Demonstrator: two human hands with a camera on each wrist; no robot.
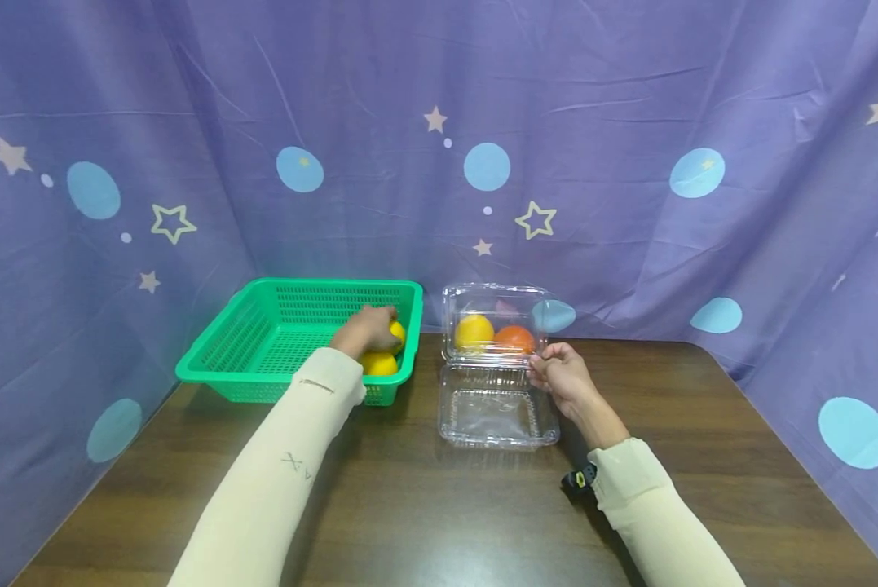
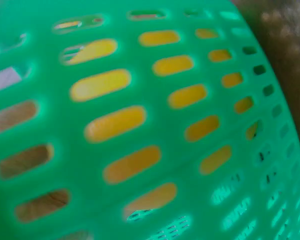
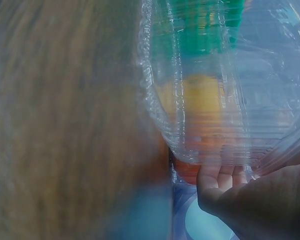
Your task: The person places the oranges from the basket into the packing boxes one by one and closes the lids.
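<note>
My left hand (image 1: 368,328) reaches down into the green basket (image 1: 211,371), its fingers curled over a round yellow fruit (image 1: 398,336) near the right wall. A second yellow fruit (image 1: 378,364) lies just below that hand. In the left wrist view the basket wall (image 2: 155,115) hides the hand, and yellow shows through its slots. My right hand (image 1: 562,379) pinches the right edge of a clear plastic clamshell box (image 1: 497,416), close to the hinge. Its raised half stands upright; through it show a yellow fruit (image 1: 474,333) and an orange-red fruit (image 1: 514,339).
The box and basket stand side by side on a brown wooden table (image 1: 424,505). A purple curtain (image 1: 380,212) with stars and dots hangs right behind them. Something pinkish (image 1: 505,307) shows through the box's raised half. A dark band (image 1: 578,479) sits at my right wrist.
</note>
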